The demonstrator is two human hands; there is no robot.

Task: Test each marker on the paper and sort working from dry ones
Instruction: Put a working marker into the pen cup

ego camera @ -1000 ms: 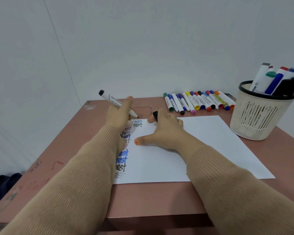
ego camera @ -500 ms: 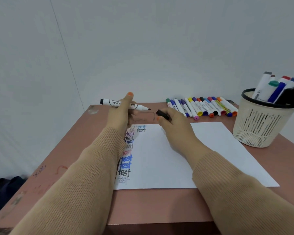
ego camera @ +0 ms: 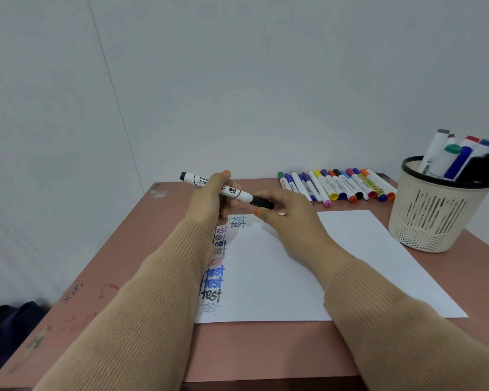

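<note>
Bench [ego camera: 130, 263]: a pinkish-brown top with scribbles near its left edge; it carries everything below.
Paper [ego camera: 336, 263]: a white sheet lying flat in the middle of the bench, with a column of "test" words [ego camera: 213, 277] in several colours down its left side and two more at the top.
Basket [ego camera: 435, 215]: a cream basket with a black rim at the right, just beyond the paper's far right corner, holding thick markers [ego camera: 449, 156] upright.
Row of markers [ego camera: 339, 186]: thin capped markers side by side at the bench's far edge, behind the paper.
Left hand [ego camera: 209, 201]: raised over the paper's top left corner, fingers curled round the barrel of the white marker.
Right hand [ego camera: 288, 210]: raised beside it, fingers pinching the black cap.
White marker [ego camera: 198, 181]: held nearly level above the bench, its tip end pointing right.
Black cap [ego camera: 261, 202]: meets the marker's tip end, in line with the barrel.
</note>
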